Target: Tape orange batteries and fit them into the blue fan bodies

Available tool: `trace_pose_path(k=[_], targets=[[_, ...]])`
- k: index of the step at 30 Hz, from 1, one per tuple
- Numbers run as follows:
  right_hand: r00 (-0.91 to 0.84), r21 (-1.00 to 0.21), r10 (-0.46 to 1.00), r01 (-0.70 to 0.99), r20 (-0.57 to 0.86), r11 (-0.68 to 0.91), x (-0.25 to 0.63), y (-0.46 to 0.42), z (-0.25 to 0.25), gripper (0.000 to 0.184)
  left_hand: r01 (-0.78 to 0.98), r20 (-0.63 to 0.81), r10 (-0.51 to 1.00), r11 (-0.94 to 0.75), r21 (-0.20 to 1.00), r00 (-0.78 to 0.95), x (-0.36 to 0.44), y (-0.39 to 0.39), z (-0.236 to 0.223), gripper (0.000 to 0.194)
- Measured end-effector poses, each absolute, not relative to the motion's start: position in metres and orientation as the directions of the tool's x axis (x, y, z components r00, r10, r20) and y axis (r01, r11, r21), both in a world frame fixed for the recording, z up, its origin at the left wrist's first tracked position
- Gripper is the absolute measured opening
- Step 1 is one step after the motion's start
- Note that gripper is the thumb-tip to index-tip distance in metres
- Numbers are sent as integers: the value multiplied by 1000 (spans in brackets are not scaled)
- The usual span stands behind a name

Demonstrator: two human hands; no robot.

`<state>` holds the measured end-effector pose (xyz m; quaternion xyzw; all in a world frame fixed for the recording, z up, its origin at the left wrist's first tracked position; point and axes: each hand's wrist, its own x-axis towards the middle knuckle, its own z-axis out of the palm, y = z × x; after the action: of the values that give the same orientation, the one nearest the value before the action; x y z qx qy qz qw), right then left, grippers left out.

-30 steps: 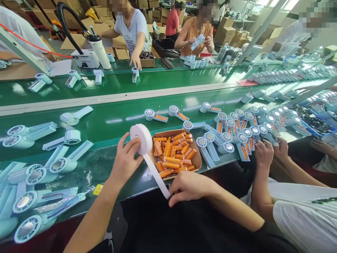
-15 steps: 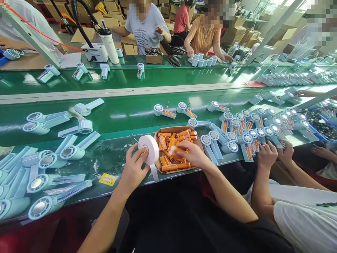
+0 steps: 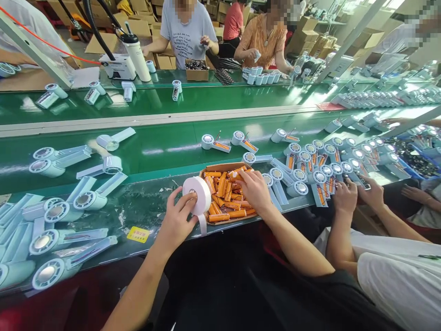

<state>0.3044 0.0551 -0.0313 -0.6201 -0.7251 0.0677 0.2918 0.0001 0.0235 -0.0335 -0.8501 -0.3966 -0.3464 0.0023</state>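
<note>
The round white tape roll (image 3: 204, 195) looks matt and papery, while the orange cylindrical cells (image 3: 223, 187) wear slick, glossy plastic wrap inside a dull brown cardboard box (image 3: 220, 167). Pale blue handled plastic housings (image 3: 90, 200) have a smooth, soft sheen, some with shiny, metal-looking silvery discs (image 3: 46, 274). The long green belt (image 3: 168, 163) gleams smoothly; the dark green worktop (image 3: 151, 209) is glossy but scuffed.

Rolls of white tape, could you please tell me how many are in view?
1: the roll of white tape in the left hand, by the left end of the box of orange batteries. Others may be hidden from view.
</note>
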Motion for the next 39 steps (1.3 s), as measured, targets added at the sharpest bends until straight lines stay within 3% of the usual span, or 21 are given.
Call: trace_pose_path(k=[3, 5, 7, 9, 11, 18, 24, 32, 36, 39], targets=[[30, -526, 947, 837, 319, 150, 311, 61, -30, 22, 668, 592, 668, -693, 273, 451, 2, 23, -35, 42], [120, -681, 958, 726, 262, 95, 315, 63, -27, 17, 663, 592, 664, -698, 271, 458, 3, 23, -36, 42], [194, -881, 961, 466, 195, 84, 319, 62, -23, 24, 665, 591, 662, -699, 264, 461, 4, 23, -35, 41], [233, -976, 960, 188, 156, 113, 321, 59, -16, 33, 667, 588, 661, -699, 256, 467, 4, 24, -33, 40], [253, -983, 950, 67, 184, 172, 320, 53, -7, 38, 665, 588, 653, -706, 245, 477, 5, 24, -30, 40], [209, -962, 943, -34, 257, 270, 295, 25, 18, 33, 620, 556, 607, -760, 196, 568, 12, 19, -14, 39], [191, -944, 932, -61, 309, 326, 275, 8, 17, 27, 620, 483, 644, -748, 236, 593, 19, 9, -6, 46], [186, -956, 943, -50, 276, 290, 266, 7, 11, 30, 596, 493, 618, -771, 226, 613, 23, 6, 3, 46], [59, -966, 970, -95, 236, 241, 267, 3, 4, 31, 610, 483, 621, -765, 205, 617, 21, 7, 1, 45], [-12, -977, 991, -170, 131, 127, 271, 1, -1, 42, 637, 476, 628, -752, 168, 615, 15, 10, 1, 50]])
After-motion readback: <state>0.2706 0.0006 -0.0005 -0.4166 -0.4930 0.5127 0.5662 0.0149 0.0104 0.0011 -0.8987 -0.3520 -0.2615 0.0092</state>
